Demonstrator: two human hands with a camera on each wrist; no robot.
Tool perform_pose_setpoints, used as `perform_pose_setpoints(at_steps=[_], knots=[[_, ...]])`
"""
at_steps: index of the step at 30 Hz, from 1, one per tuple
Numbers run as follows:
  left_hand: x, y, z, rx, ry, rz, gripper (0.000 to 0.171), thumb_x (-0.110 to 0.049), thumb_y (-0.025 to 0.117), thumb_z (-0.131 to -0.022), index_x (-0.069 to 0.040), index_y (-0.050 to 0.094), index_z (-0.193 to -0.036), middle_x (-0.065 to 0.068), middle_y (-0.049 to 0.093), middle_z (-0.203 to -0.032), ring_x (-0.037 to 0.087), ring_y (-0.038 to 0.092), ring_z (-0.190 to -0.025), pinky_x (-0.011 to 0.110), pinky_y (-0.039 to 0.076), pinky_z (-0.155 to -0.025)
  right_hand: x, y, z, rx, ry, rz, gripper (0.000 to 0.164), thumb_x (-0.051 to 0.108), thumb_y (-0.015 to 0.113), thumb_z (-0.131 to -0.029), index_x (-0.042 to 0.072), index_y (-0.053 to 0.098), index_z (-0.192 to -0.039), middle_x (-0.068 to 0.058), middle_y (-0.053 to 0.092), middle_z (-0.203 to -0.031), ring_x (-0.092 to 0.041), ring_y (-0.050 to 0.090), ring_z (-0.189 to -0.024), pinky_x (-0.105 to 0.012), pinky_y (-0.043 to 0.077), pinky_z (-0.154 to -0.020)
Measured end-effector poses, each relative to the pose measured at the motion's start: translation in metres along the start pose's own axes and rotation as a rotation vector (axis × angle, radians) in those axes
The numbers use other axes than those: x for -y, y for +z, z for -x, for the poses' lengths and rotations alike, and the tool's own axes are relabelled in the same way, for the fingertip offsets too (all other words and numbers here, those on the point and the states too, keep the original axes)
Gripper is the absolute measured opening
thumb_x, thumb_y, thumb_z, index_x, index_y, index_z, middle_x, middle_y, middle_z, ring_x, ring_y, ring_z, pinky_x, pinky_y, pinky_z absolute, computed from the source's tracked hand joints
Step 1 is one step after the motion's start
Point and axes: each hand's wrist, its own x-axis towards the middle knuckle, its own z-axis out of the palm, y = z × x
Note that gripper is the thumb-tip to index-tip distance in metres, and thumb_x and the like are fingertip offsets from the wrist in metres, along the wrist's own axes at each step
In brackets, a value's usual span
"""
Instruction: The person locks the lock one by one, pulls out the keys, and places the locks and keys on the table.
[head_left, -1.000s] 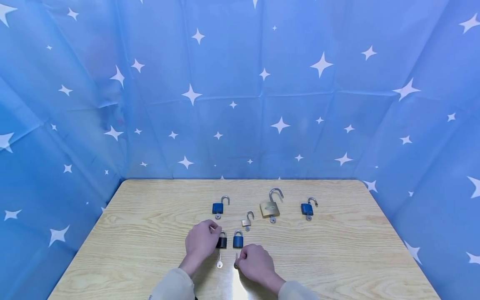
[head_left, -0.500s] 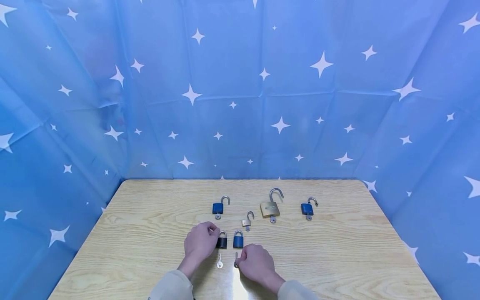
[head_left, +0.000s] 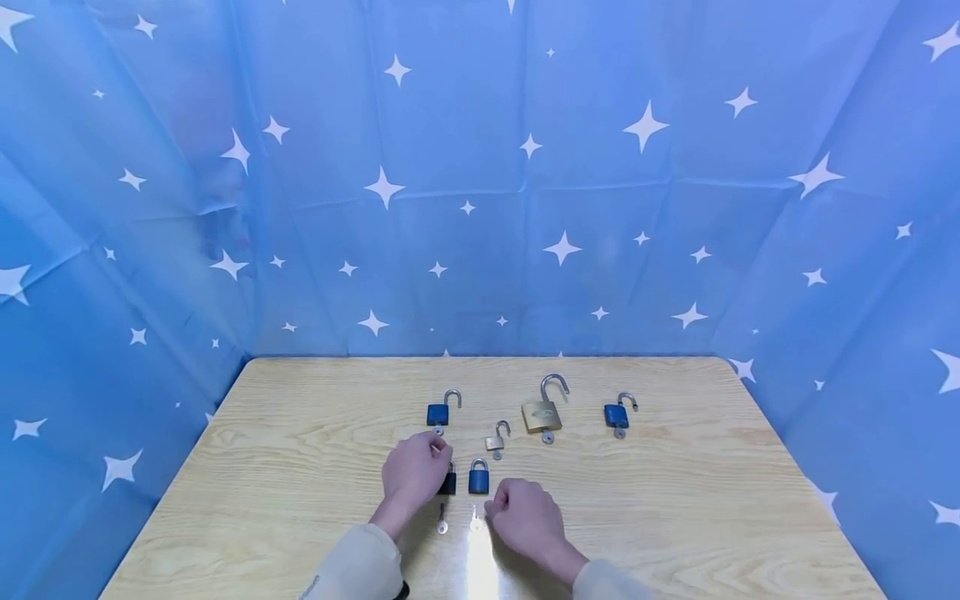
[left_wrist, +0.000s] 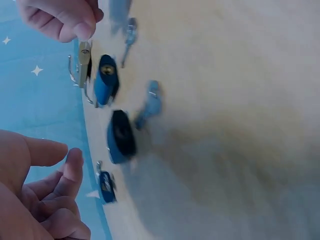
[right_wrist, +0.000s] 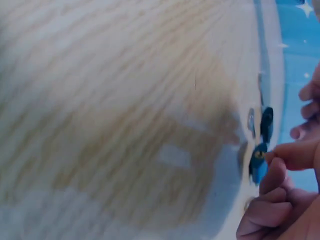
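My left hand (head_left: 416, 471) hovers by the black padlock (head_left: 448, 483), overlapping its left side in the head view. A small gap shows between thumb and fingers in the left wrist view, with nothing held. Below that lock lies a key (head_left: 442, 527). Beside it a blue padlock (head_left: 478, 481) sits with its shackle closed, and another key (head_left: 477, 523) lies below. Just right of this key is my right hand (head_left: 528, 518), its fingers loosely curled and holding nothing. In the left wrist view this key (left_wrist: 131, 32) lies apart from the right hand.
Farther back, several unlocked padlocks with keys inserted lie on the wooden table (head_left: 712, 500): a blue one (head_left: 438, 414), a small brass one (head_left: 494, 443), a large brass one (head_left: 542, 415) and a blue one (head_left: 617, 415). A starry blue curtain (head_left: 480, 167) surrounds the table.
My right hand has let go of the key and shifted right, away from it. The left hand has moved slightly right and away from me, covering more of the black padlock.
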Motion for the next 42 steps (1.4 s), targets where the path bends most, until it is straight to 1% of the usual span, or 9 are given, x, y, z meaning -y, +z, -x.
perform_pose_setpoints(at_steps=[5,10,13,19,22,25,30,35,42], knots=[[-0.019,0.009,-0.011,0.023,0.066,-0.049,0.015,-0.028,0.062,-0.088,-0.017,0.066,-0.08,-0.006,0.055,-0.06,0.013,0.048,-0.05,0.032,0.038,-0.045,-0.005,-0.012,-0.005,-0.044,0.02,0.004,0.017,0.026,0.065,-0.086,0.02,0.056,-0.072,0.008,0.052,-0.063,-0.01,0.047,-0.054,-0.029,0.038,-0.048],[-0.033,0.023,-0.023,0.079,0.104,-0.12,0.027,-0.03,0.063,-0.088,-0.017,0.057,-0.065,-0.005,0.052,-0.056,0.014,0.048,-0.051,0.032,0.038,-0.046,-0.012,-0.019,-0.012,-0.116,0.063,0.009,0.013,0.027,0.063,-0.087,0.019,0.057,-0.078,0.007,0.051,-0.065,-0.011,0.046,-0.055,-0.03,0.037,-0.048],[-0.039,0.033,-0.03,0.098,0.095,-0.18,0.037,-0.033,0.063,-0.088,-0.017,0.051,-0.057,-0.004,0.048,-0.051,0.016,0.047,-0.049,0.033,0.037,-0.045,-0.016,-0.021,-0.014,-0.124,0.092,0.011,0.011,0.027,0.063,-0.087,0.02,0.058,-0.081,0.007,0.051,-0.065,-0.01,0.046,-0.056,-0.03,0.036,-0.049],[-0.052,0.05,-0.04,0.085,0.059,-0.254,0.05,-0.041,0.066,-0.085,-0.017,0.039,-0.051,-0.003,0.038,-0.046,0.017,0.044,-0.043,0.033,0.033,-0.039,-0.023,-0.023,-0.016,-0.124,0.126,0.017,0.01,0.026,0.062,-0.087,0.02,0.058,-0.08,0.006,0.052,-0.066,-0.012,0.047,-0.056,-0.031,0.036,-0.049],[-0.057,0.055,-0.043,0.081,0.039,-0.297,0.052,-0.046,0.069,-0.081,-0.017,0.038,-0.051,-0.003,0.037,-0.047,0.016,0.043,-0.044,0.031,0.032,-0.038,-0.025,-0.022,-0.016,-0.117,0.139,0.017,0.011,0.027,0.062,-0.087,0.021,0.057,-0.08,0.006,0.052,-0.067,-0.012,0.047,-0.058,-0.031,0.036,-0.051],[-0.06,0.057,-0.044,0.079,0.038,-0.326,0.051,-0.047,0.073,-0.078,-0.017,0.042,-0.051,-0.002,0.042,-0.047,0.016,0.045,-0.045,0.031,0.033,-0.039,-0.027,-0.022,-0.015,-0.121,0.146,0.02,0.011,0.028,0.062,-0.086,0.021,0.057,-0.08,0.006,0.052,-0.068,-0.012,0.047,-0.058,-0.031,0.036,-0.051],[-0.061,0.06,-0.045,0.079,0.046,-0.339,0.048,-0.047,0.075,-0.077,-0.015,0.048,-0.053,-0.001,0.048,-0.048,0.016,0.047,-0.045,0.031,0.035,-0.04,-0.03,-0.023,-0.015,-0.13,0.144,0.021,0.011,0.027,0.062,-0.086,0.021,0.058,-0.08,0.006,0.052,-0.068,-0.012,0.047,-0.058,-0.031,0.035,-0.051],[-0.061,0.062,-0.047,0.111,0.046,-0.33,0.048,-0.048,0.075,-0.078,-0.015,0.048,-0.054,-0.001,0.046,-0.048,0.015,0.046,-0.045,0.031,0.034,-0.04,-0.032,-0.024,-0.015,-0.125,0.143,0.016,0.012,0.027,0.063,-0.086,0.02,0.057,-0.078,0.006,0.051,-0.067,-0.012,0.047,-0.058,-0.031,0.035,-0.051],[-0.063,0.063,-0.051,0.141,0.055,-0.233,0.039,-0.042,0.076,-0.078,-0.013,0.054,-0.064,0.001,0.051,-0.055,0.017,0.048,-0.05,0.032,0.035,-0.043,-0.033,-0.023,-0.015,-0.132,0.153,0.017,0.012,0.026,0.063,-0.085,0.02,0.057,-0.076,0.006,0.052,-0.068,-0.012,0.047,-0.059,-0.032,0.036,-0.051]])
